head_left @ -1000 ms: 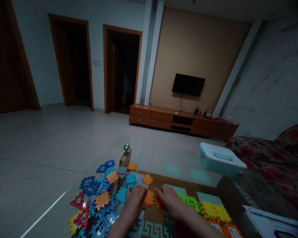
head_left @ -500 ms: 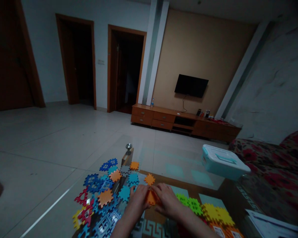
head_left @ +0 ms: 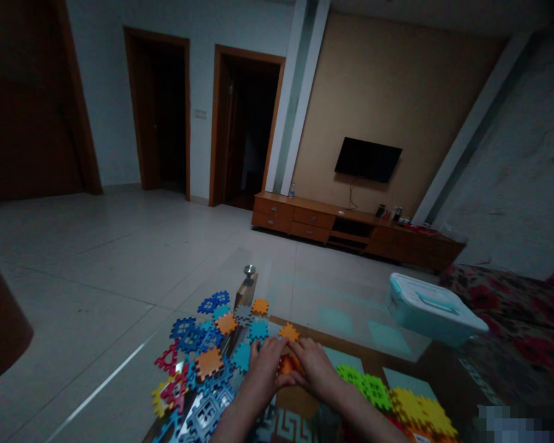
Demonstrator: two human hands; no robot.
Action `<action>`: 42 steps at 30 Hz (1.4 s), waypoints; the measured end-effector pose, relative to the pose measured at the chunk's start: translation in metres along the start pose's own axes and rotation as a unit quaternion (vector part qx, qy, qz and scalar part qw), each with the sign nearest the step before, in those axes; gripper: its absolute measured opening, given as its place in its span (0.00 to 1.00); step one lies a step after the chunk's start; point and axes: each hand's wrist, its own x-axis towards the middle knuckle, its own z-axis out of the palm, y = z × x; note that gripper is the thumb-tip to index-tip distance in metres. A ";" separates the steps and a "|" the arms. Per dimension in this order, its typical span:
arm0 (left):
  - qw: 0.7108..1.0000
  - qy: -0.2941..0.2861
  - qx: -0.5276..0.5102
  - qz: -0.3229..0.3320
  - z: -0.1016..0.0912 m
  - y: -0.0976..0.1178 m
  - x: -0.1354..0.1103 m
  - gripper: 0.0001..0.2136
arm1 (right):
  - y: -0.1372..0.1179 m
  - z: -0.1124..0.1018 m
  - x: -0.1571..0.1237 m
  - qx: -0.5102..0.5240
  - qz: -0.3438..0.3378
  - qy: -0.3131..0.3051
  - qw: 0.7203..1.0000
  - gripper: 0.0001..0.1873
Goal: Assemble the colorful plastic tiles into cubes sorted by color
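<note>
Flat orange toothed-edge plastic tile (head_left: 287, 364) sits btw the hands, over the near part of the glass-topped bench (head_left: 351, 301), partly hidden by fingers. Left hand (head_left: 264, 376) and right hand (head_left: 316, 369) are both curled inward, fingers over the tile's sides, grips nearly closed, fingertips almost meeting. Tile looks held btw them, but can't tell how firmly. It should be v. light, thin and fairly stiff, maybe w/ slight flex. Toothed edges give best purchase, so take it by the rim, not the flat face. Glass is prob. slippery, so a loose tile could skate.

Second orange tile (head_left: 289, 332) lies just far of the hands, not touching them. To the left, loose heap of blue, red, teal and orange tiles (head_left: 208, 363); to the right, bright green tiles (head_left: 364, 389) and yellow tiles (head_left: 420, 413). Pale teal plastic lidded box (head_left: 431, 315) sits far right.

Vs. the frame 0.5 s back: hands are closer together and cover more of the tile. Whole room sits further right in frame, so head has turned slightly left. Tile layout looks about the same.
</note>
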 end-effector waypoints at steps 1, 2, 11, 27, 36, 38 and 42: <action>1.000 0.024 0.005 0.007 -0.003 -0.003 0.000 0.29 | -0.001 -0.002 0.004 0.003 0.009 0.011 1.000 0.26; 0.998 0.057 0.016 0.009 -0.007 -0.008 0.000 0.26 | -0.002 -0.004 0.009 0.002 0.022 0.023 0.999 0.25; 0.930 0.172 0.240 -0.217 -0.044 -0.060 0.010 0.20 | -0.027 -0.005 0.071 -0.062 0.143 0.032 0.987 0.20; 0.935 0.075 0.317 -0.142 -0.074 -0.059 0.023 0.18 | 0.022 -0.033 0.053 0.044 0.118 -0.008 0.992 0.44; 0.959 0.015 0.281 -0.019 -0.051 -0.019 0.038 0.32 | 0.036 -0.023 -0.022 0.055 0.003 -0.038 0.998 0.45; 0.963 -0.028 0.265 0.034 -0.029 0.000 0.037 0.34 | 0.037 -0.012 -0.026 0.057 -0.003 -0.011 0.998 0.44; 0.963 -0.088 0.239 0.086 0.009 0.022 0.031 0.38 | 0.037 0.004 -0.024 0.088 -0.007 0.025 0.996 0.45</action>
